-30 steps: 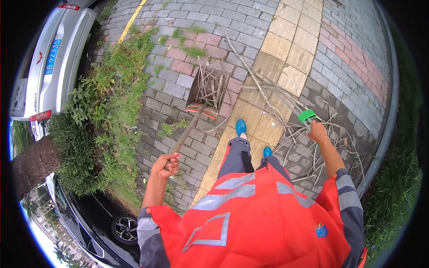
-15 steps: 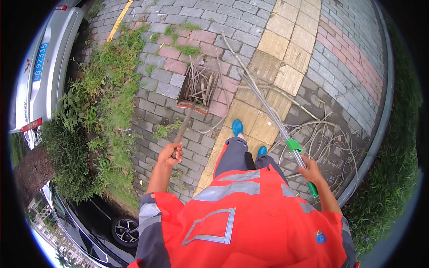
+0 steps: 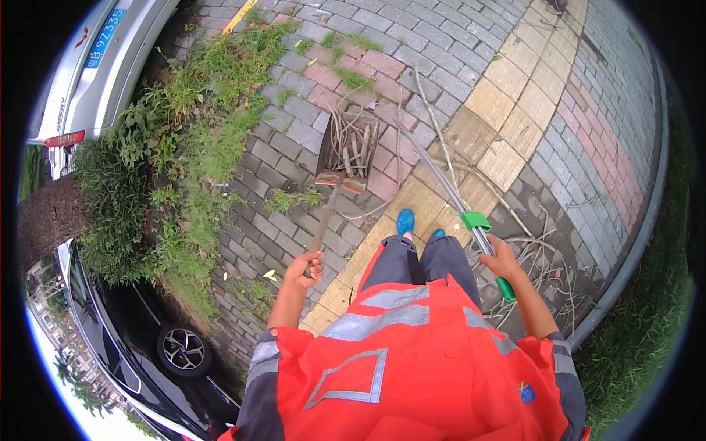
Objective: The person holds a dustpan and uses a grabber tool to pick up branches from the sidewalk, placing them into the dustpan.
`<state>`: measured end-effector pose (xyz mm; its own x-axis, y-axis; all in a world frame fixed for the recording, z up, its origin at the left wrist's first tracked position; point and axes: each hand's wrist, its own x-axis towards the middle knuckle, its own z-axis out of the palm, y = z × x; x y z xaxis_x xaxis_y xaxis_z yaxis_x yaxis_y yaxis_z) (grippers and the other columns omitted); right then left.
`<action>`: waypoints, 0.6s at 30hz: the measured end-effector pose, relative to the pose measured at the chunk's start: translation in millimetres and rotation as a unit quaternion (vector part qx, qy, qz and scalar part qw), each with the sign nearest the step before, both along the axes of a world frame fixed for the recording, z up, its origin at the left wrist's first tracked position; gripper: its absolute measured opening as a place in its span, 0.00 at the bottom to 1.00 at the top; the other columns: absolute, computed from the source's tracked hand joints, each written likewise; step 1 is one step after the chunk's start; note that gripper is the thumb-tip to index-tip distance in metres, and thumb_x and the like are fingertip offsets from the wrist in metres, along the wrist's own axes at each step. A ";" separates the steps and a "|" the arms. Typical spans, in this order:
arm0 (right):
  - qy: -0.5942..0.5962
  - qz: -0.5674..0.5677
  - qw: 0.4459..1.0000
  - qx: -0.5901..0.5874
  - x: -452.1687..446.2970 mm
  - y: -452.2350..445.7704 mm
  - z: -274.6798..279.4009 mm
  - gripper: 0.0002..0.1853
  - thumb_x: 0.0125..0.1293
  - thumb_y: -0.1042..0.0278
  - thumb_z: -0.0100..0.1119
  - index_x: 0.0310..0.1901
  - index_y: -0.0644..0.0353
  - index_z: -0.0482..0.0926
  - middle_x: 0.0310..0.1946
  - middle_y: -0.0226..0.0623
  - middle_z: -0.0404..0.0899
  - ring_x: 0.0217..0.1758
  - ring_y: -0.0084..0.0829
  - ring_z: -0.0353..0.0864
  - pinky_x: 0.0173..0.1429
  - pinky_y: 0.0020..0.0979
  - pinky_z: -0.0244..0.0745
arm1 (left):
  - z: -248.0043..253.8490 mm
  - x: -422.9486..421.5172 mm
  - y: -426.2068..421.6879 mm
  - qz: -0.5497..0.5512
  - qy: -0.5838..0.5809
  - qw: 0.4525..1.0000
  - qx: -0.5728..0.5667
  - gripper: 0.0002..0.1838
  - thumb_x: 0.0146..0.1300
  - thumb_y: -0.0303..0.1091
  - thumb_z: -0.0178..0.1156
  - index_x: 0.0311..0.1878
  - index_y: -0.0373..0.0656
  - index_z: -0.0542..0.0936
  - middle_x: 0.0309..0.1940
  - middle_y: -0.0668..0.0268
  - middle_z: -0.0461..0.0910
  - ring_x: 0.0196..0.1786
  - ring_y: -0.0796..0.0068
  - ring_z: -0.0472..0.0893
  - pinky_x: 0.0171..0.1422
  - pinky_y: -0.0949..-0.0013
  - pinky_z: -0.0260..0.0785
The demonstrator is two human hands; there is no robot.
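Note:
My left hand (image 3: 305, 270) is closed around the long handle (image 3: 326, 220) of a dustpan (image 3: 340, 181). The pan rests on the paving ahead of me, and cut twigs (image 3: 356, 151) lie in it, some thin and curled, others short and thick. In my right hand (image 3: 501, 259) is a litter picker (image 3: 445, 180) with a metal shaft and green grip parts. Its shaft slants forward and left, and the far end is near the pan's right side; I cannot make out its jaws. A long branch (image 3: 435, 117) lies just right of that end.
Tangled thin branches (image 3: 540, 275) lie to my right, beside a curb (image 3: 625, 275) with grass beyond. Yellow tactile paving (image 3: 485, 147) runs ahead. On the left are weeds (image 3: 209, 140), a tree trunk (image 3: 48, 217), a silver vehicle (image 3: 95, 81) and a black car (image 3: 140, 338).
The view has shifted, so the scene sits further right at the top. The litter picker's far end has moved left, off the long branch and closer to the dustpan. Both hands keep their hold.

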<state>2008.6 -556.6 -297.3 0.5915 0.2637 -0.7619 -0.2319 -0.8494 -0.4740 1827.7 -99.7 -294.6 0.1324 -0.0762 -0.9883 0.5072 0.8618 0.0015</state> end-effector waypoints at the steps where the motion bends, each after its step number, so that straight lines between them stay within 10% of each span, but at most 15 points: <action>1: -0.057 0.040 0.998 -0.008 13.9 5.8 -13.8 0.35 0.42 0.58 0.59 0.54 0.69 0.67 0.32 0.57 0.77 0.36 0.48 0.79 0.42 0.38 0.72 | 0.1 -4.7 -8.1 0.012 0.003 1.000 -0.005 0.06 0.56 0.28 0.55 0.33 0.38 0.69 0.12 0.75 0.63 0.11 0.85 0.58 0.14 0.79 0.49; 12: -0.137 0.205 0.965 -0.088 132.6 146.0 -115.4 0.34 0.41 0.51 0.61 0.45 0.73 0.69 0.37 0.61 0.75 0.43 0.52 0.76 0.50 0.42 0.71 | -15.1 18.0 -69.1 0.096 0.026 0.994 -0.045 0.07 0.56 0.29 0.53 0.25 0.46 0.66 0.12 0.77 0.62 0.12 0.87 0.60 0.13 0.81 0.49; 18: -0.187 0.251 0.947 -0.073 125.3 149.6 -131.6 0.25 0.42 0.63 0.62 0.39 0.74 0.70 0.34 0.60 0.76 0.41 0.53 0.76 0.47 0.42 0.72 | -8.6 33.5 -81.5 0.157 0.025 0.987 -0.013 0.08 0.56 0.29 0.53 0.24 0.46 0.65 0.12 0.78 0.62 0.12 0.87 0.60 0.15 0.82 0.52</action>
<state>2133.9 -406.9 -428.9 0.6553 0.4917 -0.5735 0.3804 -0.8707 -0.3118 1861.2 -181.2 -303.2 0.1038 -0.0641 -0.9925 0.2135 0.9761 -0.0407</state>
